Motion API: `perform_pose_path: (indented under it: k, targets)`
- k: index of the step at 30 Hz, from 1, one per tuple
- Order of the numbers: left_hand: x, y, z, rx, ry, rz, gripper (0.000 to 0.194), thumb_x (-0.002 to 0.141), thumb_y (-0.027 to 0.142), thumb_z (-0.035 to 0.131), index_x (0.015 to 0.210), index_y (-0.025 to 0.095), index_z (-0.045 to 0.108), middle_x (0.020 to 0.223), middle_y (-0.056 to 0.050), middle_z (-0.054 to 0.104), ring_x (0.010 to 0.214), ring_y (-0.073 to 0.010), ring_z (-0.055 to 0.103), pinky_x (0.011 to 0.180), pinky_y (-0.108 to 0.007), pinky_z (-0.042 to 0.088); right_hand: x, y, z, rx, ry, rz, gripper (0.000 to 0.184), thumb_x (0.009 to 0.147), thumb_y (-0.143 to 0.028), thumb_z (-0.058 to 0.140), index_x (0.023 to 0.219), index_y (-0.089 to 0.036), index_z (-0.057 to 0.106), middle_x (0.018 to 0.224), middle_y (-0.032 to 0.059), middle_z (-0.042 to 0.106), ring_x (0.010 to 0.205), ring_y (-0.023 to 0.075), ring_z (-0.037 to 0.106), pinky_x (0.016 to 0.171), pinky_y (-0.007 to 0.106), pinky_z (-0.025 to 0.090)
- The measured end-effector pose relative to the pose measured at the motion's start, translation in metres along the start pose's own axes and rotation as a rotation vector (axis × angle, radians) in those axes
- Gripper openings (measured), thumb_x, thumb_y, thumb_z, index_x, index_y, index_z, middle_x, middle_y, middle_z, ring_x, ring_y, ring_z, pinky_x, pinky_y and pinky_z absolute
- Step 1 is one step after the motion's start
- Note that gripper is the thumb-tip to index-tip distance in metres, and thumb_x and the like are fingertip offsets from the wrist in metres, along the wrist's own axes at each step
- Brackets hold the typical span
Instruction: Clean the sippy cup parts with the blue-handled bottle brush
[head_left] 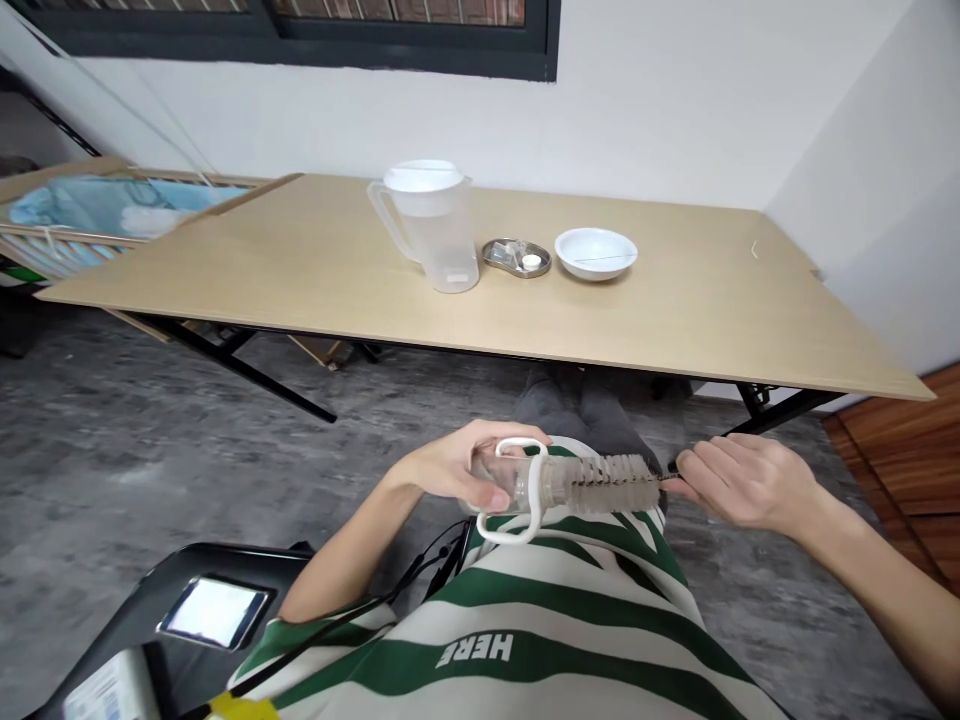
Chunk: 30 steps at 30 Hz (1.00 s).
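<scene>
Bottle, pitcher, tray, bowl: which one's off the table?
The clear bottle with white handles, held on its side in the left hand; the lidded pitcher, metal tray and white bowl all rest on the table.

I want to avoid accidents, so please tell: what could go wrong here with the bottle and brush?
The clear bottle is held only by the left hand, away from the table; if the grip slips, it could fall.

The right hand grips the brush by its handle end; many bristles show outside the bottle, so a quick pull might flick any moisture onto the striped shirt.
</scene>
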<state>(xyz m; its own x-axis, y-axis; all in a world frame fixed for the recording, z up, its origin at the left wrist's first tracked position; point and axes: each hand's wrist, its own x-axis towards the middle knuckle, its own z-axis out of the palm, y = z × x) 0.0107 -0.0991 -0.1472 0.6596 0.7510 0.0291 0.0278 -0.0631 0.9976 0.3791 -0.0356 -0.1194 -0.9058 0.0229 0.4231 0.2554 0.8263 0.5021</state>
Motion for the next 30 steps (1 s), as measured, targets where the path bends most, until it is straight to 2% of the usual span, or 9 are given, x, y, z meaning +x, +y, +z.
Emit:
perform_pose_path:
  k: [4, 8, 11, 14, 18, 21, 26, 28, 30]
  targets:
    - [-0.026, -0.018, -0.013, -0.138, 0.068, -0.012, 0.065, 0.071, 0.045, 0.084, 0.128, 0.020, 0.068, 0.096, -0.011, 0.074, 0.072, -0.0224, 0.069, 0.059, -0.028, 0.054, -0.017, 0.014, -0.006, 0.006, 0.008, 0.011, 0.039, 0.098, -0.038, 0.064, 0.066, -0.021, 0.050, 0.056, -0.0025, 0.041, 0.050, 0.0124, 0.034, 0.051, 0.031, 0.029]
    - [-0.057, -0.039, -0.030, -0.415, 0.492, 0.092, 0.081, 0.065, 0.046, 0.083, 0.138, 0.019, 0.060, 0.088, -0.009, 0.071, 0.064, -0.0190, 0.066, 0.054, -0.025, 0.052, -0.048, 0.025, -0.006, -0.051, 0.047, 0.264, 0.035, 0.101, -0.029, 0.055, 0.068, -0.022, 0.047, 0.055, -0.0014, 0.042, 0.049, 0.0127, 0.038, 0.053, 0.031, 0.032]
    - [-0.054, -0.051, -0.032, -0.530, 0.709, 0.189, 0.092, 0.063, 0.053, 0.077, 0.144, 0.019, 0.052, 0.083, -0.006, 0.066, 0.063, -0.0157, 0.061, 0.056, -0.024, 0.051, -0.059, 0.015, 0.008, -0.011, 0.066, 0.429, 0.037, 0.101, -0.022, 0.051, 0.065, -0.022, 0.041, 0.051, -0.0028, 0.038, 0.044, 0.0110, 0.037, 0.049, 0.031, 0.027]
    - [-0.035, -0.058, -0.023, -0.580, 0.734, 0.214, 0.095, 0.062, 0.054, 0.075, 0.148, 0.024, 0.048, 0.088, -0.005, 0.064, 0.065, -0.0144, 0.060, 0.057, -0.024, 0.051, -0.053, -0.010, 0.031, 0.123, 0.078, 0.556, 0.036, 0.100, -0.022, 0.050, 0.064, -0.021, 0.044, 0.051, -0.0042, 0.040, 0.043, 0.0098, 0.039, 0.049, 0.028, 0.028]
    - [-0.013, -0.061, -0.013, -0.422, 0.754, 0.295, 0.099, 0.061, 0.063, 0.076, 0.148, 0.026, 0.045, 0.092, -0.006, 0.065, 0.075, -0.0189, 0.064, 0.063, -0.030, 0.056, -0.035, -0.044, 0.061, 0.344, 0.084, 0.759, 0.038, 0.104, -0.027, 0.044, 0.066, -0.021, 0.047, 0.053, -0.0046, 0.045, 0.043, 0.0098, 0.042, 0.050, 0.026, 0.029]
    - [-0.003, -0.054, -0.021, -0.298, 0.816, 0.377, 0.100, 0.060, 0.064, 0.081, 0.147, 0.029, 0.046, 0.103, -0.008, 0.066, 0.084, -0.0211, 0.067, 0.068, -0.030, 0.059, -0.028, -0.053, 0.075, 0.473, 0.062, 0.997, 0.042, 0.106, -0.039, 0.040, 0.068, -0.022, 0.046, 0.053, -0.0044, 0.045, 0.046, 0.0119, 0.046, 0.052, 0.026, 0.032]
    - [0.032, -0.024, -0.073, -0.027, 1.063, 0.500, 0.103, 0.057, 0.034, 0.096, 0.146, 0.031, 0.044, 0.125, -0.008, 0.063, 0.111, -0.0220, 0.067, 0.092, -0.029, 0.058, -0.034, -0.014, 0.085, 0.564, 0.119, 1.351, 0.049, 0.102, -0.060, 0.039, 0.086, -0.020, 0.063, 0.066, 0.0017, 0.061, 0.062, 0.0182, 0.059, 0.061, 0.027, 0.041]
    - [0.054, -0.018, -0.097, 0.080, 1.161, 0.532, 0.100, 0.050, 0.029, 0.099, 0.138, 0.027, 0.052, 0.127, -0.008, 0.062, 0.115, -0.0240, 0.065, 0.096, -0.030, 0.057, -0.039, 0.016, 0.090, 0.513, 0.151, 1.481, 0.051, 0.100, -0.061, 0.038, 0.103, -0.017, 0.065, 0.078, 0.0069, 0.067, 0.073, 0.0226, 0.064, 0.070, 0.031, 0.047]
    - [0.078, -0.020, -0.116, 0.117, 1.158, 0.473, 0.092, 0.048, 0.033, 0.099, 0.128, 0.022, 0.057, 0.125, -0.010, 0.064, 0.112, -0.0250, 0.067, 0.095, -0.033, 0.058, -0.041, 0.049, 0.098, 0.436, 0.092, 1.574, 0.047, 0.100, -0.053, 0.040, 0.115, -0.015, 0.062, 0.093, 0.0128, 0.071, 0.087, 0.0268, 0.067, 0.080, 0.035, 0.048]
